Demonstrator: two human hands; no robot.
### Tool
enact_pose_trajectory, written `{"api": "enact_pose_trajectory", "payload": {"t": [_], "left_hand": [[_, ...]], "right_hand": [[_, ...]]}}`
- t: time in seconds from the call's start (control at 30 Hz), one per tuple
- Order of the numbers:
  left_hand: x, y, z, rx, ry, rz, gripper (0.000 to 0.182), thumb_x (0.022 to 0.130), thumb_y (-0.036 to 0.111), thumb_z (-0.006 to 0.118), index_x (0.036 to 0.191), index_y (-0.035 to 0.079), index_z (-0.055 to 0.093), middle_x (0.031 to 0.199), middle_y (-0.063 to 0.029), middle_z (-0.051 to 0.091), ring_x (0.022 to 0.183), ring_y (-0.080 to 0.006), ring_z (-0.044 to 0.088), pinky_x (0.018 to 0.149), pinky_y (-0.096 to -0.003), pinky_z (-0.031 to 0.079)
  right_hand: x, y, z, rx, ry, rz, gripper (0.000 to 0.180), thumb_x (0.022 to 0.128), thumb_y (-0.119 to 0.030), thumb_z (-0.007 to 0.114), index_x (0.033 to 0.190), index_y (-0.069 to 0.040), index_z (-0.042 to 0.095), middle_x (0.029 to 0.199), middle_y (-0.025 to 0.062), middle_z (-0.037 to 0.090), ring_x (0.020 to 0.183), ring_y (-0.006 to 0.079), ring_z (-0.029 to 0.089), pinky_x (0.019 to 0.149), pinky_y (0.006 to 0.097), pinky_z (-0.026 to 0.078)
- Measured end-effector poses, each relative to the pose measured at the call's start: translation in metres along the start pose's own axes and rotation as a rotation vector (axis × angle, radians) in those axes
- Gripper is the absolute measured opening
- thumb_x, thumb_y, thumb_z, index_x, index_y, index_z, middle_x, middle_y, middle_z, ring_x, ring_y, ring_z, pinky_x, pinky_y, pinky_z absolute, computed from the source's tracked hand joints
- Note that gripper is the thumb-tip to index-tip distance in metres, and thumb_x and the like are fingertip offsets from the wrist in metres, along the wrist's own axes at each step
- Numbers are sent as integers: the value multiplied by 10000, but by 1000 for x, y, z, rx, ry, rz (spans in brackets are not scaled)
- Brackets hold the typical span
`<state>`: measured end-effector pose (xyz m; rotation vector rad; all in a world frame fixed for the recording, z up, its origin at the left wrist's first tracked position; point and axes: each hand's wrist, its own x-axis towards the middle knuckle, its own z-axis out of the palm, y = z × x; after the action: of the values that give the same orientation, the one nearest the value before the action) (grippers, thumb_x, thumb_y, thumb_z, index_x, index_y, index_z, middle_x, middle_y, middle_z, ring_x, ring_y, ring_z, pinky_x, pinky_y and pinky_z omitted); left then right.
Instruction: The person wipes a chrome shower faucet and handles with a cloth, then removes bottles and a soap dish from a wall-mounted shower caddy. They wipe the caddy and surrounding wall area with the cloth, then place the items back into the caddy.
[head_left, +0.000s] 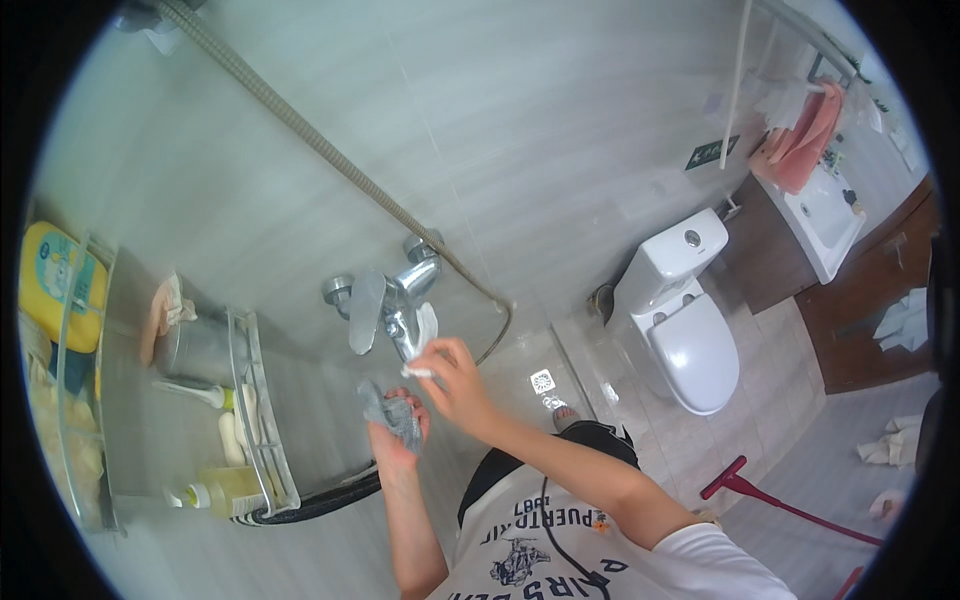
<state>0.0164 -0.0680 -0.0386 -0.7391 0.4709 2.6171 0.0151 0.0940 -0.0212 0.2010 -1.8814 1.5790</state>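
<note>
My left hand (397, 444) holds a crumpled grey cloth or mesh scrubber (391, 412), palm up, below the wall mixer. My right hand (456, 390) is at the end of the spout of the chrome shower mixer tap (405, 326), fingertips pinching a thin white piece, perhaps tissue or cloth (426, 324). More of that white material shows along the spout's side. The tap's broad lever (366, 311) points downward. Whether my right fingers also touch the metal is hard to tell.
A ribbed shower hose (315, 142) crosses the wall. At left are wire racks (262, 420) with bottles and a yellow container (64, 289). A toilet (694, 352), floor drain (542, 382), washbasin (825, 217), pink towel (806, 142) and red-handled squeegee (750, 487) are to the right.
</note>
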Motion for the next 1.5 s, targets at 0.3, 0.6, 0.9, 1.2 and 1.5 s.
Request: {"api": "enact_pose_trajectory", "payload": {"t": [0.3, 0.6, 0.9, 1.2, 1.5], "left_hand": [[-16, 13, -27, -72, 42, 27, 249, 971, 310, 532, 918, 70, 567, 899, -76, 597, 795, -223, 575, 634, -328, 450], [-23, 21, -52, -150, 35, 43, 273, 977, 326, 525, 916, 63, 566, 908, -71, 599, 801, -221, 577, 645, -325, 462], [-19, 20, -60, -163, 35, 80, 262, 975, 324, 533, 912, 72, 562, 909, -72, 600, 794, -218, 579, 646, -320, 474], [-19, 15, -45, -193, 54, 51, 187, 974, 255, 490, 930, 85, 552, 903, -72, 596, 780, -225, 580, 629, -321, 473], [-11, 19, -42, -163, 31, 67, 164, 964, 243, 494, 924, 94, 549, 893, -67, 593, 773, -217, 573, 623, -317, 468]], "right_hand": [[26, 18, 13, 1127, 19, 1131, 238, 1045, -201, 457, 1150, 1, 528, 1123, 106, 603, 1049, 263, 644, 890, 356, 576], [-10, 37, 2, 1067, -152, 1185, 237, 1023, -157, 507, 1214, -20, 542, 1138, 89, 636, 1005, 180, 640, 882, 323, 529], [77, -19, -41, 695, -108, 589, 273, 1005, -194, 568, 1221, -28, 547, 1117, 89, 651, 851, 136, 649, 727, 273, 521], [101, -47, 2, -224, -463, -367, 240, 796, -41, 699, 1034, -74, 689, 1086, 101, 660, 1070, 325, 561, 968, 451, 411], [99, -53, -4, -114, -414, -368, 273, 761, 53, 662, 1024, -20, 669, 1020, 146, 670, 974, 352, 620, 880, 436, 487]]}}
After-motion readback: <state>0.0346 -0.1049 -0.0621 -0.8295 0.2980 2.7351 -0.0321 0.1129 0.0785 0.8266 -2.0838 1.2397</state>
